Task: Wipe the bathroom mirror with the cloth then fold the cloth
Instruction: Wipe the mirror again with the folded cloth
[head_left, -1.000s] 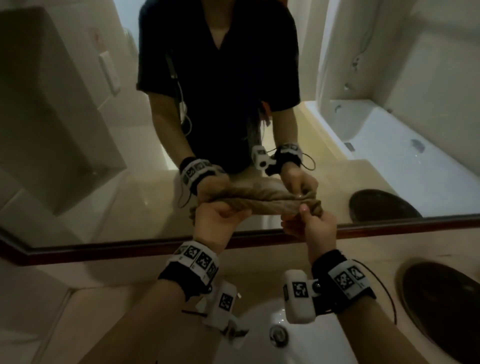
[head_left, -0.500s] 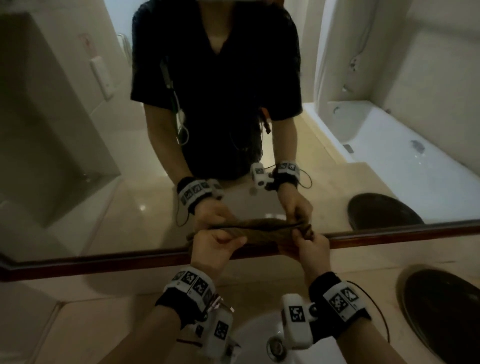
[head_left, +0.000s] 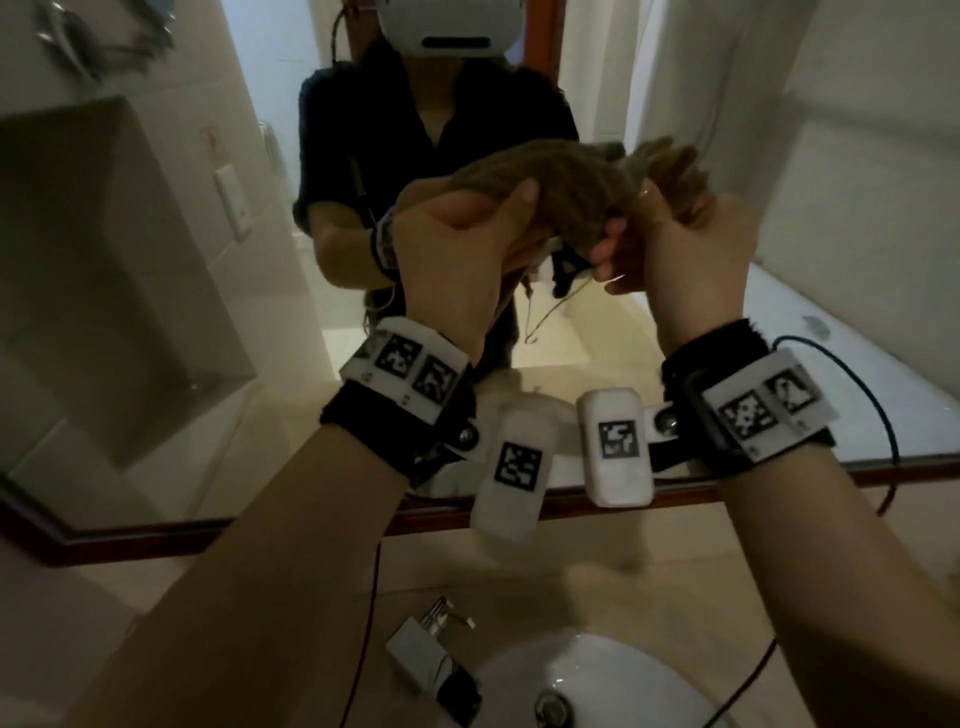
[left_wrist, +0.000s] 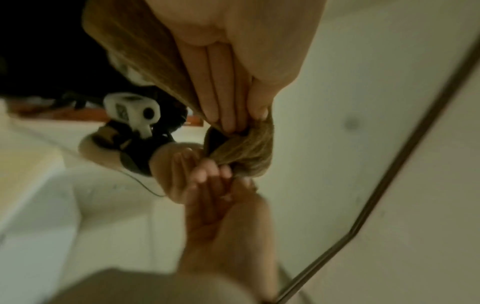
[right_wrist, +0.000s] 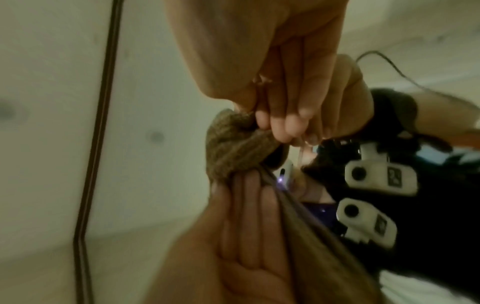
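Observation:
A brown cloth (head_left: 571, 182) is bunched up between my two hands, held in front of the bathroom mirror (head_left: 156, 270). My left hand (head_left: 462, 234) grips its left part with the thumb on top. My right hand (head_left: 680, 244) pinches the right end. In the left wrist view my left hand (left_wrist: 228, 107) has its fingers (left_wrist: 221, 96) pressed together on a gathered fold of the cloth (left_wrist: 249, 152). In the right wrist view my right hand (right_wrist: 280, 119) holds a twisted knot of the cloth (right_wrist: 233, 152) in curled fingers. The glass mirrors the hands and cloth.
The mirror's dark wooden frame (head_left: 260, 525) runs along the beige counter (head_left: 519, 577). Below my arms are a white sink (head_left: 597, 686) with its drain and a chrome faucet (head_left: 426, 649). A bathtub (head_left: 831, 322) shows in the reflection at right.
Both hands have risen from the mirror's lower edge to mid-mirror height. The cloth, stretched flat between them before, is now bunched, and the hands are closer together.

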